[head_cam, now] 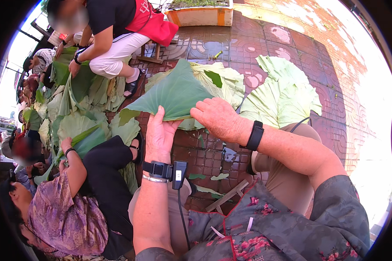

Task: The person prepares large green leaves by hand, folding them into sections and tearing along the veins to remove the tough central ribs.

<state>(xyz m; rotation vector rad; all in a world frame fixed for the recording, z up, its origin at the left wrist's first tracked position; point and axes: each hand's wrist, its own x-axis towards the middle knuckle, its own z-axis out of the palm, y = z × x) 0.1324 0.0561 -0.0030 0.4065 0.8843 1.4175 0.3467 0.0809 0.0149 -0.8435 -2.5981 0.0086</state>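
Note:
A large green lotus leaf (174, 93) is held up in front of me by both hands, its near edge towards me. My left hand (161, 132) grips that edge from below, with the thumb on top of the leaf. At the leaf's near right corner, my right hand (215, 117) pinches the edge between curled fingers and thumb. Beneath and behind it, paler lotus leaves (230, 83) lie on the paving. Another spread stack of pale lotus leaves (281, 94) lies to the right, just beyond my right knee. The held leaf hides part of the leaves under it.
Red patterned paving tiles (330, 130) look wet in places. Torn leaf scraps (219, 176) lie between my feet near a wooden stool (227, 195). Co-workers (68, 212) sit close on my left, handling leaves from a long leaf pile (81, 127). A foam planter box (199, 16) stands ahead.

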